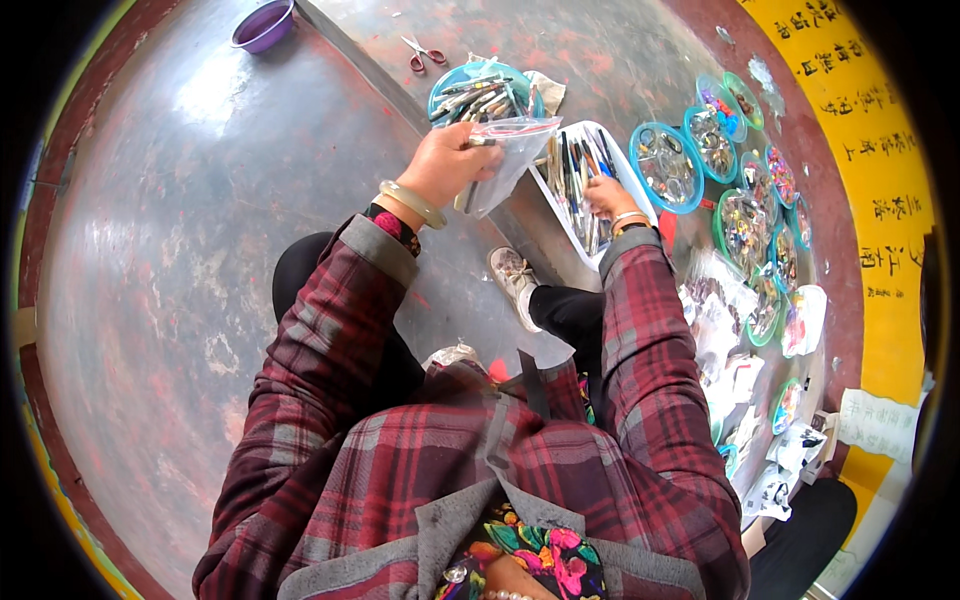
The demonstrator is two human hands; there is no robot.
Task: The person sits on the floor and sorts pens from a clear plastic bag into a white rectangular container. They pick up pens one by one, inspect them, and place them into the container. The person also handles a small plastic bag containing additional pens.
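The left hand (447, 165) is closed around the top of a clear plastic bag (505, 160), fingers curled tight on its gathered edge, with something thin held against it. The arm is raised and bent, a pale bangle (412, 203) at the wrist. The bag hangs just left of a white tray (585, 185) of pens. The right hand (607, 195) reaches down into that tray, fingers among the pens; whether they pinch one cannot be told. A round blue tray (478, 92) lies farther off, red scissors (425, 54) beyond.
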